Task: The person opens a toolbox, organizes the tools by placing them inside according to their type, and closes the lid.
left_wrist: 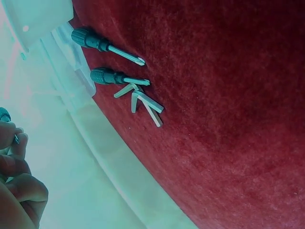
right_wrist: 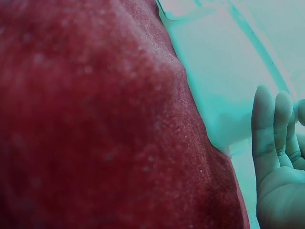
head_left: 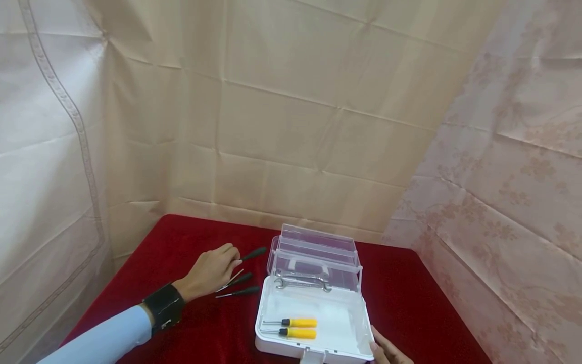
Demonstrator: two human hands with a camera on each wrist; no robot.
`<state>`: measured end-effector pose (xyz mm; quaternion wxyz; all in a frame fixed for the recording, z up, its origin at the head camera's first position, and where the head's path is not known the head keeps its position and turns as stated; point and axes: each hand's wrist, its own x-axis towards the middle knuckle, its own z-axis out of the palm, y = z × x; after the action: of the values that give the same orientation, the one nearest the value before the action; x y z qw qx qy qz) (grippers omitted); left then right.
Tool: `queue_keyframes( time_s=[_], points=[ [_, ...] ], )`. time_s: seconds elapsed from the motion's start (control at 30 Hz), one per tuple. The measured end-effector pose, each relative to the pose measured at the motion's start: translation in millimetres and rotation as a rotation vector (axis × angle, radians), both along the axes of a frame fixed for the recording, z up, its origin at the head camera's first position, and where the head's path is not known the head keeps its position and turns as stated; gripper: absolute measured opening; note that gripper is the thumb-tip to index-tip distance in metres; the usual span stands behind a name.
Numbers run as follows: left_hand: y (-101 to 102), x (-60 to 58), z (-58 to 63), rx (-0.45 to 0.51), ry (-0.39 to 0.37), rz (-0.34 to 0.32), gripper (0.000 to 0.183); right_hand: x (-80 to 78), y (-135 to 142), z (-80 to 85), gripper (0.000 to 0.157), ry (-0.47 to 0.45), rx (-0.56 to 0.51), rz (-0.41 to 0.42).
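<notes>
My left hand (head_left: pixel 215 268) pinches a dark-handled screwdriver (head_left: pixel 254 253) by its shaft end, the handle pointing toward the toolbox. Only its handle end and a bit of metal show past the fingers in the left wrist view. Two more dark screwdrivers (left_wrist: pixel 126 51) (left_wrist: pixel 112 76) lie on the red cloth, with several L-shaped hex keys (left_wrist: pixel 147 102) beside them. At the front right corner of the white toolbox (head_left: pixel 282 348), my right hand (head_left: pixel 390 350) rests against the side wall. Its fingers are straight in the right wrist view; the thumb lies near the rim.
The toolbox's clear lid (head_left: pixel 318 247) is folded back. Inside lie two yellow-handled screwdrivers (head_left: pixel 302 322) (head_left: pixel 301 333) and two metal wrenches (head_left: pixel 302 284) near the hinge side. A red cloth (head_left: pixel 423 303) covers the table, with beige curtains (head_left: pixel 282 126) hung around.
</notes>
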<state>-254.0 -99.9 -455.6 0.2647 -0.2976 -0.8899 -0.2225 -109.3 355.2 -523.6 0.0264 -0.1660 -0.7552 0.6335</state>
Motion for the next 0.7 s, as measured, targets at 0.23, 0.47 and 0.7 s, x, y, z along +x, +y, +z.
queue_keyframes(
  time_s=[0.23, 0.47, 0.7],
  points=[
    [5, -0.6, -2.3, 0.0, 0.036, -0.002, 0.017, 0.2, -2, -0.4, 0.107, 0.027, -0.015, -0.007],
    [9, -1.3, -3.5, -0.004, 0.052, -0.003, 0.014, 1.5, -1, 1.3, 0.102, 0.016, 0.002, -0.004],
    [13, -1.3, 1.1, -0.006, 0.043, -0.012, 0.012, 1.4, -1, 0.0, 0.096, 0.016, 0.009, -0.046]
  ],
)
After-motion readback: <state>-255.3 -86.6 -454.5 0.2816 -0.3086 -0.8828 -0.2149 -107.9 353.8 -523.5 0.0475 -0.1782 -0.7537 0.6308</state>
